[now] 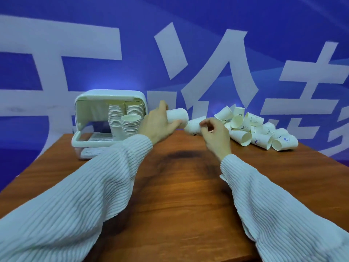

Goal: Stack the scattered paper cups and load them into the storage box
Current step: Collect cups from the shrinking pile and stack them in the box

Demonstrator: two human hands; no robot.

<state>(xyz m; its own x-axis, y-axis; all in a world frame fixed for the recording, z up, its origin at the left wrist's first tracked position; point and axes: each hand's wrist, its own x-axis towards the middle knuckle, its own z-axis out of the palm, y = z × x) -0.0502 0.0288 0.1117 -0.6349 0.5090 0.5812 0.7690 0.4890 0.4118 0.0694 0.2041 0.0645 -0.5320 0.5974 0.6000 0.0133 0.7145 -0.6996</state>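
My left hand (157,123) grips a white paper cup (177,115) lying sideways above the far middle of the table, its mouth facing right. My right hand (215,134) holds a second paper cup (194,125) just right of it, its base pointing toward the first cup's mouth; the two cups are almost touching. A heap of loose paper cups (258,131) lies at the far right of the table. The white storage box (90,118) stands open at the far left, with three stacks of cups (125,120) inside.
The wooden table (179,186) stretches toward me between my two white ribbed sleeves. A blue wall with large white characters rises right behind the table's far edge. The box's raised lid arches over its opening.
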